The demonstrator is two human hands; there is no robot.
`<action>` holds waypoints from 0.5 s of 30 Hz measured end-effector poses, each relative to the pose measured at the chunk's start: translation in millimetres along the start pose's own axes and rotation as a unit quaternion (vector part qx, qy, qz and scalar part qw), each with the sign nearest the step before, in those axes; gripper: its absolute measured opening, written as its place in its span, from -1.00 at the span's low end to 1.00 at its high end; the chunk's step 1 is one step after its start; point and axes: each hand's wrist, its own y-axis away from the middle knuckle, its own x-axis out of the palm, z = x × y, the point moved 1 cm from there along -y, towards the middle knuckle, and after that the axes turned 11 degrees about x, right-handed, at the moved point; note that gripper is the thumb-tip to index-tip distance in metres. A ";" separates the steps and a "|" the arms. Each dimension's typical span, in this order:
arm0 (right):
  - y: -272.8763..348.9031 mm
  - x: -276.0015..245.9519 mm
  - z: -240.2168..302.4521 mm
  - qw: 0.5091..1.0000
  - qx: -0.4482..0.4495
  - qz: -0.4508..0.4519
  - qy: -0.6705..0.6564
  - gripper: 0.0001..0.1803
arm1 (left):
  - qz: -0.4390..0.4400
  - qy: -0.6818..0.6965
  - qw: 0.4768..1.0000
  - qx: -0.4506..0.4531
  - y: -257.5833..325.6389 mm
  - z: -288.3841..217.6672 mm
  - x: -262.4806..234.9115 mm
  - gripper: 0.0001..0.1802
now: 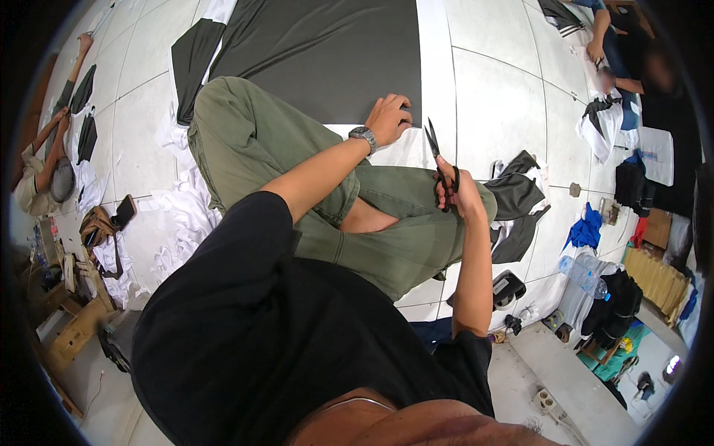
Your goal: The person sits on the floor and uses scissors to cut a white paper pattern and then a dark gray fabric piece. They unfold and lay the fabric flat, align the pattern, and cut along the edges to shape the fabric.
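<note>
A large dark grey fabric sheet [320,52] lies spread on the floor in front of me, with white material [435,67] showing beyond its right and near edges. My left hand [388,119], with a watch [364,138] on the wrist, rests on the near right corner of the dark sheet. Its fingers are bent and a little apart. Over my knee, my right hand [462,195] grips black-handled scissors [433,141] through the handles. Their blades point away from me, slightly parted, just right of that corner and apart from the sheet.
My crossed legs [275,141] lie close to the sheet. White cloth scraps [186,215] are heaped at left, dark and white pieces [517,193] at right. A water bottle [584,276] and blue cloth [585,227] lie farther right. Other people work at the far left and far right.
</note>
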 end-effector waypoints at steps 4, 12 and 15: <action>-1.4 0.0 -0.4 0.999 0.017 0.000 0.040 -0.27 | -0.015 0.012 1.000 -0.006 -1.1 3.9 8.2 -0.94; -0.8 9.6 9.1 0.999 0.031 -0.002 0.014 -0.31 | -0.037 0.056 0.997 -0.044 -4.8 5.1 11.2 -0.95; -1.8 12.7 13.1 0.999 0.039 -0.015 0.019 -0.34 | -0.032 0.051 0.997 -0.042 -4.6 2.9 10.7 -0.92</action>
